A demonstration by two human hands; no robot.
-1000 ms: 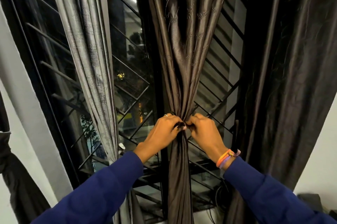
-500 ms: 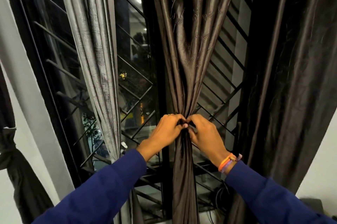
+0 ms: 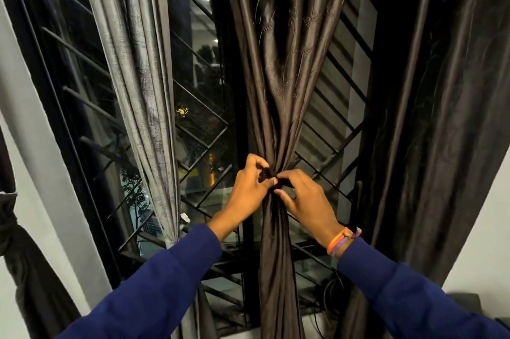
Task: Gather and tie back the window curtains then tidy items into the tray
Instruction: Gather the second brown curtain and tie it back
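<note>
Two hands, one knot: I work at the waist of the brown curtain [image 3: 278, 106], straight ahead of me at the middle of the window.
Curtain: gathered into one tight bundle, its long axis running upright from the top of the view down past the sill, narrowest right where my fingers meet.
Tie: a small dark band [image 3: 267, 173] at that narrow point, wrapped across the bundle; too hidden by my fingers to say whether it is fastened.
Left hand: my left hand [image 3: 248, 192] comes in from the left, fingers curled, pinching the band against the cloth, slightly higher than the other.
Right hand: my right hand [image 3: 306, 200] comes in from the right, thumb and forefinger pinching the gathered fabric just below the band; bright wristbands [image 3: 342, 240] sit at its cuff.
Nearer hand: my left, I judge; both touch the bundle, one from each side.
Next move: I expect it to run crosswise to the upright bundle, cinching the band.
Around: a grey curtain [image 3: 138, 76] hangs loose to the left, a dark curtain [image 3: 447, 117] to the right, black window grille [image 3: 331, 151] behind.
Far left: another dark curtain [image 3: 24, 256] hangs already knotted.
Tray: not in sight.
</note>
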